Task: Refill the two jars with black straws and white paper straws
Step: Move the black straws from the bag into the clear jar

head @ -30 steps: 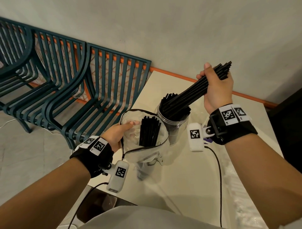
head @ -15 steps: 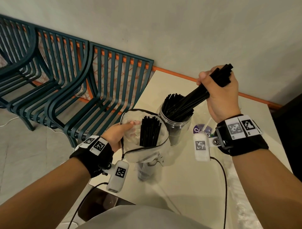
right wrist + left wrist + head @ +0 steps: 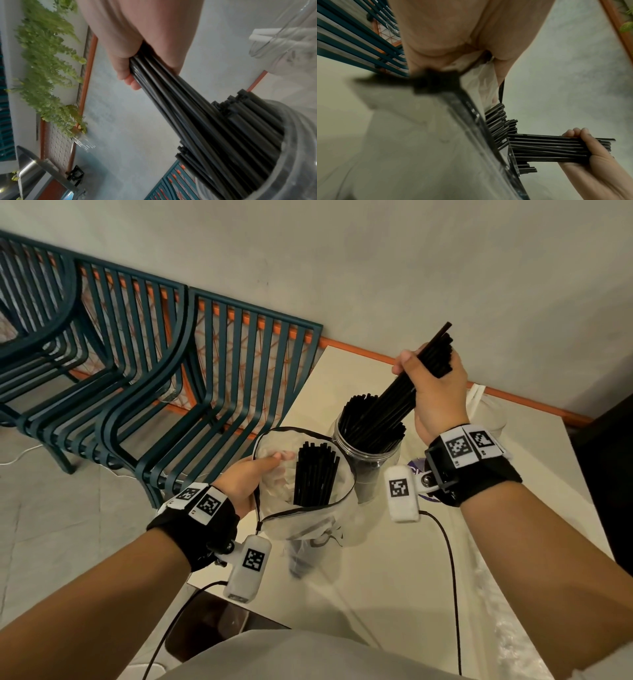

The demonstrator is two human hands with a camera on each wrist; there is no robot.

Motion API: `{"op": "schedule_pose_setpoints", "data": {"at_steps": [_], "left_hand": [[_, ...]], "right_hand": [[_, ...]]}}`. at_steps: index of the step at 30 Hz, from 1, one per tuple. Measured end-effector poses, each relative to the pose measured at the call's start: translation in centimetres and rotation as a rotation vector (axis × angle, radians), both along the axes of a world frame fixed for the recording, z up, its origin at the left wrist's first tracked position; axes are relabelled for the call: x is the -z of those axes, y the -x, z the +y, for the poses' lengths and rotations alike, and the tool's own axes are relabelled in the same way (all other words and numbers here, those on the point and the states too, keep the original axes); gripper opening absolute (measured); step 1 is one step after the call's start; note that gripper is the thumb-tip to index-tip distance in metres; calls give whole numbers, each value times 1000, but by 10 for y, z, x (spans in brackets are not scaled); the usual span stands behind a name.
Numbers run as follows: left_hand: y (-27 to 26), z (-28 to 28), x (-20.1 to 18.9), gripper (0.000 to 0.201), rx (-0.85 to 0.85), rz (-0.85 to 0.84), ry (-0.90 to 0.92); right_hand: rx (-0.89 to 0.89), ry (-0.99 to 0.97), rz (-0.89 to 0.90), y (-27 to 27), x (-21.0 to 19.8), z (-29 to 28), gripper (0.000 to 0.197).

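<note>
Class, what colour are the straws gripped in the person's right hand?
Black. The straws in the right hand show best in the right wrist view.

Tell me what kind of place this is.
Probably a cafe or drinks shop seating area: a jar being stocked with black straws, teal slatted chairs along the wall, and hanging greenery.

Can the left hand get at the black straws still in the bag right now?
Probably not: the left hand grips the bag rim, holding it open. The bagged straws stand uncovered, but it must let go first.
</note>
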State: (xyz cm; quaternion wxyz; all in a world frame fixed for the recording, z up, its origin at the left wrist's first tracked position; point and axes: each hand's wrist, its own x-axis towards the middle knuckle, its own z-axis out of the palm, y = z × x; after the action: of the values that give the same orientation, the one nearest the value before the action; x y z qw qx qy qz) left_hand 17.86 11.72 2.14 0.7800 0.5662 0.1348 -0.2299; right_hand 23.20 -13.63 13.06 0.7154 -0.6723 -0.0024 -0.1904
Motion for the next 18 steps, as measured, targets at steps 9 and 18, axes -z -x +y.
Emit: {"op": "schedule_pose_setpoints", "data": {"at_steps": [9, 18], "left_hand": [[4, -5, -7, 21, -18, -23, -39], [4, -7, -7, 20, -22, -24, -44]], "right_hand": [[-35, 234, 146, 3, 38, 16, 53], [-201, 792, 112, 7, 52, 15, 43]]}}
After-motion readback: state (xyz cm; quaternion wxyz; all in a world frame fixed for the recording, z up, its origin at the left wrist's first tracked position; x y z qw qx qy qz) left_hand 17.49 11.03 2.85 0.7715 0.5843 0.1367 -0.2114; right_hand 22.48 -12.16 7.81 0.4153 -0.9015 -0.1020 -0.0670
